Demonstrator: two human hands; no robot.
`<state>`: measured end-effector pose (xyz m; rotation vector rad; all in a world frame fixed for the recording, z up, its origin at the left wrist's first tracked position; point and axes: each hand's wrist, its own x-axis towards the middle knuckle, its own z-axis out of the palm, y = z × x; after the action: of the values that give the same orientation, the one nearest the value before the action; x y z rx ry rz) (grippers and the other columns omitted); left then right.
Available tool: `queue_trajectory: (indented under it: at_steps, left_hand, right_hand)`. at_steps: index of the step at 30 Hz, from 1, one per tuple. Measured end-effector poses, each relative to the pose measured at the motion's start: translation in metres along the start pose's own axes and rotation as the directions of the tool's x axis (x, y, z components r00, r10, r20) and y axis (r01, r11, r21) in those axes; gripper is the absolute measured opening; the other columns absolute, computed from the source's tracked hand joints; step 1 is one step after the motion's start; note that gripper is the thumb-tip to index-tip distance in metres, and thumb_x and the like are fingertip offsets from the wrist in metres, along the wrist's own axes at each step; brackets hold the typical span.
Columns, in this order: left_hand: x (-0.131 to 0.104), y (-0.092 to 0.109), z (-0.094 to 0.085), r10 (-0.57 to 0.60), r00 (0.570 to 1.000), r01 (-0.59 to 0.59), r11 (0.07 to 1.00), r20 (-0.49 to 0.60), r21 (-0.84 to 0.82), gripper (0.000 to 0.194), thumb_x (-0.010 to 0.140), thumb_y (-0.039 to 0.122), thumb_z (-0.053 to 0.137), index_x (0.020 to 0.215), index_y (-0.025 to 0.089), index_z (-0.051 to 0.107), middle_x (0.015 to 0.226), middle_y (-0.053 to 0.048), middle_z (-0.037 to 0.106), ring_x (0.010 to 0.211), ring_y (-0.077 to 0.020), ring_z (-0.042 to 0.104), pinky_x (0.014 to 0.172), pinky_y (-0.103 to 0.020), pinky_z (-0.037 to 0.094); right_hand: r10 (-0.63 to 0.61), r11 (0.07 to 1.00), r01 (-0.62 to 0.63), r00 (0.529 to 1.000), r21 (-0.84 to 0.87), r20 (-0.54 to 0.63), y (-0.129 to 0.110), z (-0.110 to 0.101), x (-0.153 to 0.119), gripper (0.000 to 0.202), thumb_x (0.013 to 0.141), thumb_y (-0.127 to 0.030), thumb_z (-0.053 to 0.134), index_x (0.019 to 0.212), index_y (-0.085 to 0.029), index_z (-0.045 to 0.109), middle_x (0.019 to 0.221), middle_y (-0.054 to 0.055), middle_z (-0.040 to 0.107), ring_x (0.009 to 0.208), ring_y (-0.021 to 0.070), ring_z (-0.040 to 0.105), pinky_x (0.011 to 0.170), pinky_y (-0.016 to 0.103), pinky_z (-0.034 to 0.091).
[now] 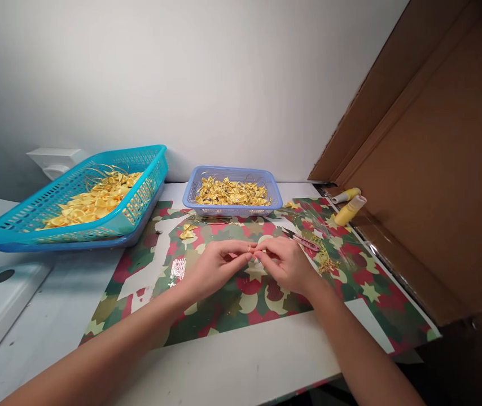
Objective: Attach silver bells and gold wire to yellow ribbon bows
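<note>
Where fingertips meet, a tiny yellow piece (pixel 251 249) above patterned paper (pixel 232 304).

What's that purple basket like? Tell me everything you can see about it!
The purple-blue basket looks like plastic, with rounded corners, a smooth rim and little holes in its sides. It stands upright near the white wall, its front on the patterned sheet. Yellow bow-like pieces with thin gold wires lie heaped inside. The left hand and right hand don't touch it.
</note>
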<state>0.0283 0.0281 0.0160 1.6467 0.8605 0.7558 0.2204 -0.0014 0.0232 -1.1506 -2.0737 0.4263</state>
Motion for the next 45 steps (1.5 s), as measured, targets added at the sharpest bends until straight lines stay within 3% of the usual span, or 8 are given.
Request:
queue_trajectory:
  at_steps: [9,12,15,18,21,29,39,45]
  left_hand:
    - [0.009,-0.020,-0.013,-0.187,0.981,0.191,0.911,0.044,-0.365,0.026,0.080,0.042,0.066,0.080,0.017,0.067,0.066,0.001,0.056,0.059,-0.0095,0.046,0.054,-0.021,0.037]
    - [0.007,-0.021,-0.013,-0.199,0.973,0.228,0.919,0.121,-0.320,0.026,0.082,0.043,0.065,0.080,0.017,0.066,0.070,0.000,0.058,0.065,-0.0115,0.051,0.057,-0.022,0.040]
    - [0.005,-0.016,-0.011,-0.182,0.972,0.212,0.949,0.147,-0.233,0.027,0.084,0.043,0.062,0.082,0.017,0.068,0.071,-0.001,0.060,0.066,-0.0119,0.052,0.058,-0.023,0.041]
    - [0.004,-0.006,-0.007,-0.100,0.988,0.116,0.982,0.116,-0.146,0.026,0.085,0.041,0.061,0.083,0.017,0.069,0.079,-0.003,0.062,0.067,-0.0115,0.052,0.058,-0.022,0.042]
    - [0.003,-0.001,-0.004,-0.014,0.996,0.020,0.997,0.082,-0.076,0.023,0.084,0.038,0.061,0.082,0.018,0.072,0.092,-0.005,0.063,0.074,-0.0132,0.056,0.060,-0.023,0.045]
    - [-0.002,-0.014,-0.002,-0.057,0.976,0.058,0.998,0.211,0.001,0.020,0.087,0.033,0.059,0.087,0.019,0.072,0.084,-0.003,0.068,0.073,-0.0141,0.061,0.064,-0.025,0.050]
    - [-0.003,-0.026,-0.022,0.258,0.910,-0.384,0.817,0.323,0.430,0.014,0.084,0.028,0.065,0.097,0.024,0.070,0.107,-0.004,0.066,0.101,-0.0203,0.056,0.088,-0.034,0.045]
    - [-0.005,-0.034,-0.022,0.280,0.905,-0.402,0.807,0.320,0.433,0.014,0.088,0.022,0.058,0.099,0.022,0.067,0.104,-0.006,0.066,0.098,-0.0196,0.058,0.084,-0.033,0.046]
  right_hand:
    - [0.345,0.919,-0.277,0.909,0.281,-0.232,0.010,-0.006,0.000,0.026,0.088,-0.027,0.044,0.063,-0.021,0.041,0.056,-0.005,0.037,0.051,0.0102,0.035,0.050,0.023,0.029]
    - [0.418,0.907,-0.400,0.825,0.129,-0.380,0.022,-0.011,0.001,0.027,0.085,-0.022,0.044,0.058,-0.021,0.039,0.051,-0.005,0.034,0.050,0.0113,0.034,0.050,0.025,0.029]
    - [0.327,0.909,-0.404,0.842,-0.100,-0.429,0.025,-0.013,0.002,0.017,0.081,-0.019,0.050,0.064,-0.020,0.052,0.064,0.000,0.053,0.066,0.0169,0.051,0.064,0.030,0.041]
    - [0.093,0.980,-0.145,0.940,-0.139,-0.329,0.012,-0.007,0.003,0.014,0.082,-0.021,0.057,0.093,-0.020,0.064,0.107,0.009,0.063,0.105,0.0253,0.055,0.093,0.041,0.042]
    - [-0.017,0.997,0.022,0.997,0.070,-0.071,-0.006,0.003,0.003,0.021,0.087,-0.019,0.055,0.105,-0.023,0.064,0.108,0.007,0.065,0.101,0.0208,0.060,0.089,0.037,0.047]
    - [0.098,0.985,-0.111,0.990,0.130,0.103,-0.003,0.007,-0.003,0.016,0.085,-0.009,0.061,0.088,-0.019,0.072,0.080,0.003,0.069,0.075,0.0145,0.062,0.069,0.027,0.050]
    - [0.200,0.972,-0.218,0.964,0.089,0.176,-0.004,-0.002,-0.006,0.017,0.090,-0.010,0.050,0.077,-0.018,0.058,0.078,0.000,0.059,0.071,0.0112,0.053,0.065,0.024,0.042]
    - [0.247,0.964,-0.263,0.944,0.049,0.218,-0.003,-0.006,-0.005,0.016,0.090,-0.014,0.045,0.075,-0.019,0.046,0.078,-0.001,0.051,0.069,0.0114,0.048,0.064,0.025,0.039]
